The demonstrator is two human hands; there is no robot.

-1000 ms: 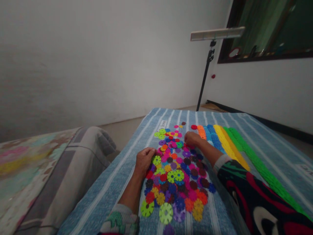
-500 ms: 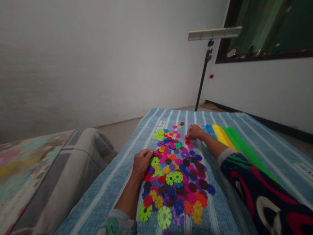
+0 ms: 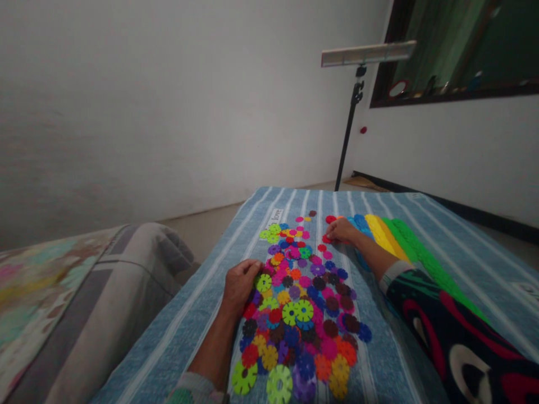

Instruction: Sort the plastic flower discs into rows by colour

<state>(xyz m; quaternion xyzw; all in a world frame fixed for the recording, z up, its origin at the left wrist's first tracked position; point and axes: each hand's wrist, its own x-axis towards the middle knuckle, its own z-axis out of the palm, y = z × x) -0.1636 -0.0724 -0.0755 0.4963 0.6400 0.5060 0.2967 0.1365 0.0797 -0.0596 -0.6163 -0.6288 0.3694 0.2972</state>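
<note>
A heap of notched, flower-shaped plastic discs (image 3: 304,310) in many colours spreads over the blue striped cloth (image 3: 189,331). At its left edge rests my left hand (image 3: 241,285), thumb and fingers pinched together beside a lime-green disc (image 3: 264,283); what lies between them, if anything, is hidden. Past the heap's upper right side, my right hand (image 3: 343,230) pinches a red disc (image 3: 326,239) at its fingertips. Another red disc (image 3: 330,219) lies just beyond that hand, and one more red disc (image 3: 322,247) sits just below the fingertips.
Right of my right hand, discs lie in long rows by colour: a blue row (image 3: 361,223), a yellow row (image 3: 385,238) and a green row (image 3: 421,255). A lamp on a black stand (image 3: 347,134) rises behind the cloth's far edge. Grey bedding (image 3: 138,280) lies at left.
My right hand has shifted slightly right and toward me, uncovering a red disc beyond it and showing another at its fingertips. My left hand stays at the heap's edge. The view has shifted slightly.
</note>
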